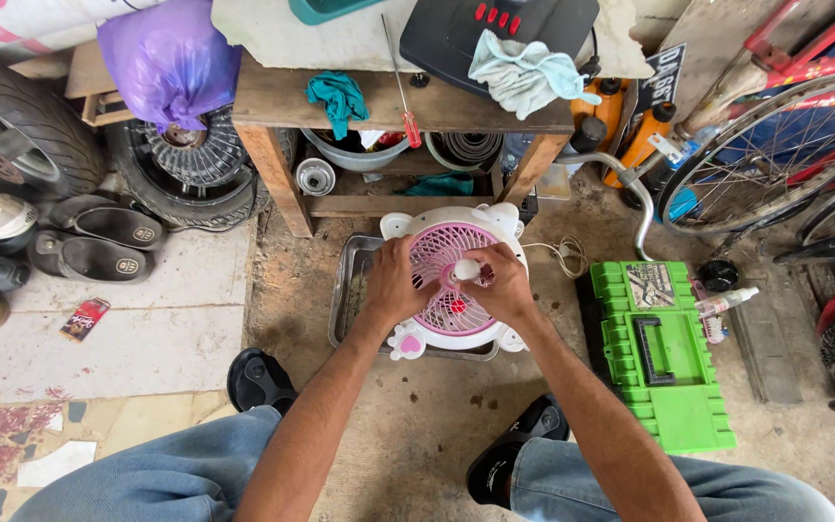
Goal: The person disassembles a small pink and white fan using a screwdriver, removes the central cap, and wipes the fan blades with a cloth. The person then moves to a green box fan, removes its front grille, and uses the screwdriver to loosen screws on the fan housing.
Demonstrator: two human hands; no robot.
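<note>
over the fan (451,280), both hands curled

One head cam, worn by seated person, looks steeply down & fwd, close over knees, toward workbench (408,101) at frame top.

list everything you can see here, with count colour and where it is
small fan: 1, white with pink grille, lying on the tray
metal tray: 1, grey, on the floor under the fan
toolbox: 1, green, floor, right of the fan
wooden bench: 1, brown, behind the fan
screwdriver: 1, red handle, on the bench
rags: 2, pale blue and teal, on the bench
plastic bag: 1, purple, top left
tyres: 2, black, left
shoes: several, dark or pale, far left
bicycle wheel: 1, silver, right
left hand: on the grille
right hand: holding a small white part at the grille
</note>
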